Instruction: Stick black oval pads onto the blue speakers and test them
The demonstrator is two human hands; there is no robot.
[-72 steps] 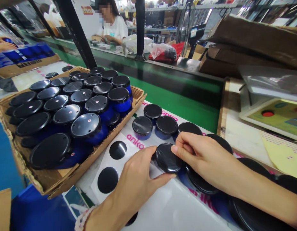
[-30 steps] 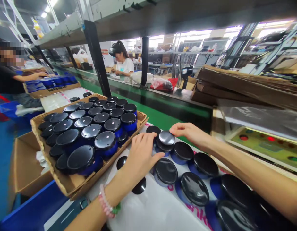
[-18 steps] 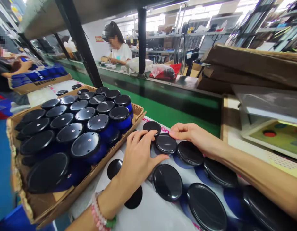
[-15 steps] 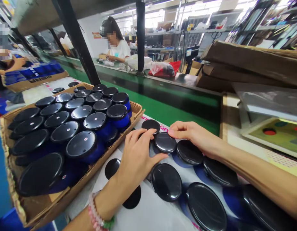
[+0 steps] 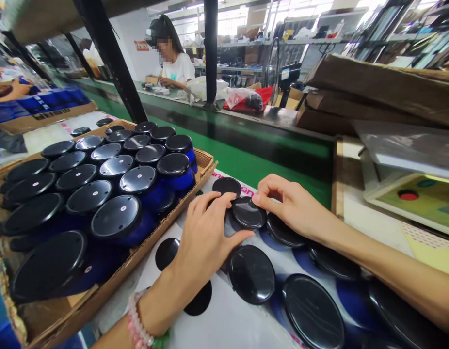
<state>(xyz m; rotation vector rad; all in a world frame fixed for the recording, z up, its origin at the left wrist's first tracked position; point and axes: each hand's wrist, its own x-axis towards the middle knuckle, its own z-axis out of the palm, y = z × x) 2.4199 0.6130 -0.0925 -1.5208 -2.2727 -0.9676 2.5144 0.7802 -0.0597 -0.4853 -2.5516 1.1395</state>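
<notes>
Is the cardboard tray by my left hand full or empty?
Nearly full: rows of black-topped blue containers cover most of the tray.

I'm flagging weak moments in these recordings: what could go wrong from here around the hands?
1. The left hand and right hand are both at one round black-topped piece; neighbouring pieces crowd close, so a slip might knock one.
2. The right hand's fingers are at its glossy rim and might smudge the top.
3. The left wrist, with a beaded bracelet, reaches over a white sheet bearing black discs, and could drag it.
</notes>
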